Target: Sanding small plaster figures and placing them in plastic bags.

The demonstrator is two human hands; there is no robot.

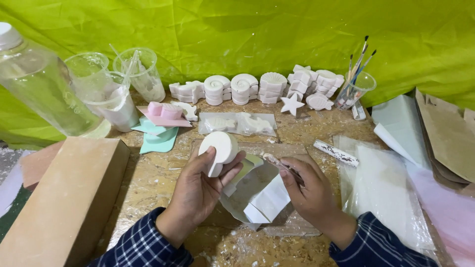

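Plaid sleeves come in from the near edge of the tabletop (148,183), which is chipboard dusted with white powder. From the head camera, the left hand (198,190) is raised over the near middle, fingers and thumb closed round a white plaster snail-shaped cast (219,151). Its flat round face is turned toward the camera and slightly left, and its stubby foot points down into the palm, so its long axis runs nearly upright. The right hand (311,193) is just beside it, fingertips pinched on a thin powder-caked tool (279,164) whose tip points left toward the cast; tool and cast are near but apart. Under both hands lies a white plate (242,198) with folded white paper (264,202).

Open room is scant. A tan block (64,198) fills the near left corner, clear plastic sheets (386,188) cover the right side, and brown paper bags (448,133) crowd the right edge. Along the far edge stands a row of white casts (257,86), plastic cups (133,74) and a bottle (39,84) at the far left, and a cup of brushes (354,89) at the far right.
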